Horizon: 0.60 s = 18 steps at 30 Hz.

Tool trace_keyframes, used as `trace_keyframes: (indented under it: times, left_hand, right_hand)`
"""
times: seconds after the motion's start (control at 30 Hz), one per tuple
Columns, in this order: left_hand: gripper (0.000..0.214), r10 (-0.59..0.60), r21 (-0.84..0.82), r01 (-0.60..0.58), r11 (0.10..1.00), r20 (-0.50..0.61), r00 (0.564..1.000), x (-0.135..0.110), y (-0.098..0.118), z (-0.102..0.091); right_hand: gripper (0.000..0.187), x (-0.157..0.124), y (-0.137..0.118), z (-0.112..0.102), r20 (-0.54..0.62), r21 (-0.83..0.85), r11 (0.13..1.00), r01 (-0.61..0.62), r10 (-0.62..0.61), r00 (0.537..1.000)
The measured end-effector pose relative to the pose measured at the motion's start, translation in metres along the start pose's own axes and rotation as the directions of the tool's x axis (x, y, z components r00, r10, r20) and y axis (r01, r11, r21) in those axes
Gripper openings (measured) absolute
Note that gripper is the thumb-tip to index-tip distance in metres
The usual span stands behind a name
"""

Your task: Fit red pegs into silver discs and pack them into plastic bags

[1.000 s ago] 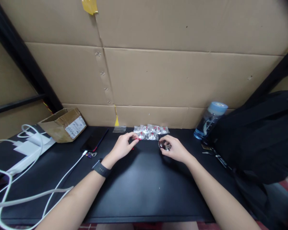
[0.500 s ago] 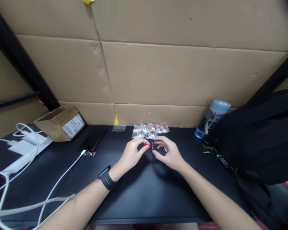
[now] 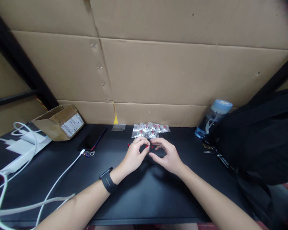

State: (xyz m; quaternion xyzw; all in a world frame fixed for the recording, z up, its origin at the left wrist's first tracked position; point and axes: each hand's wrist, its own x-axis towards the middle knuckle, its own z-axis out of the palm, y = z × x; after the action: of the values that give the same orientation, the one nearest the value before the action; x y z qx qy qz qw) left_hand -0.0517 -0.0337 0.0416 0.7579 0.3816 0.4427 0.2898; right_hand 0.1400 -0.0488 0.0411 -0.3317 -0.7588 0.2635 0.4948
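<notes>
Above the middle of the black table, my two hands meet at the fingertips. My right hand (image 3: 166, 155) pinches a thin dark disc (image 3: 150, 146) by its edges, seen nearly edge-on. A small red piece (image 3: 147, 146) shows at the fingertips of my left hand (image 3: 135, 155), which is closed in a pinch and pressed up to the disc. Part of that red piece is hidden by the fingers. Another bit of red (image 3: 129, 145) peeks out just left of my left hand. Behind the hands lie several clear packets (image 3: 141, 133) with silvery round items and red parts.
At left stand an open cardboard box (image 3: 73, 125), a phone (image 3: 93, 138) on a white cable (image 3: 62, 182) and a power strip (image 3: 26, 156). A blue-lidded bottle (image 3: 210, 119) and a black backpack (image 3: 259, 137) are on the right. Cardboard (image 3: 158, 73) walls the back.
My hands have come together, the right moving slightly left. The red piece is now up against the disc, which has turned more edge-on. Red shows left of my left hand.
</notes>
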Motion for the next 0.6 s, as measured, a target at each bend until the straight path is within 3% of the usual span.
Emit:
trace_keyframes:
  times: [0.2, 0.47, 0.6]
  left_hand:
    - [0.007, 0.030, 0.151, -0.019, 0.988, -0.073, 0.997, -0.002, 0.005, -0.002]
    - [0.010, 0.100, 0.231, -0.080, 0.970, -0.074, 0.992, -0.002, 0.006, -0.007]
    - [0.022, 0.077, 0.351, -0.039, 0.935, -0.095, 0.993, 0.004, -0.005, -0.021]
  right_hand:
    - [0.011, 0.003, 0.001, -0.003, 0.091, 0.017, 0.994, -0.110, 0.108, 0.990]
    - [0.016, 0.005, 0.001, -0.008, 0.121, -0.124, 0.991, -0.055, 0.070, 0.990]
    - [0.015, 0.004, 0.006, -0.014, 0.107, -0.237, 0.970, -0.044, 0.071, 0.992]
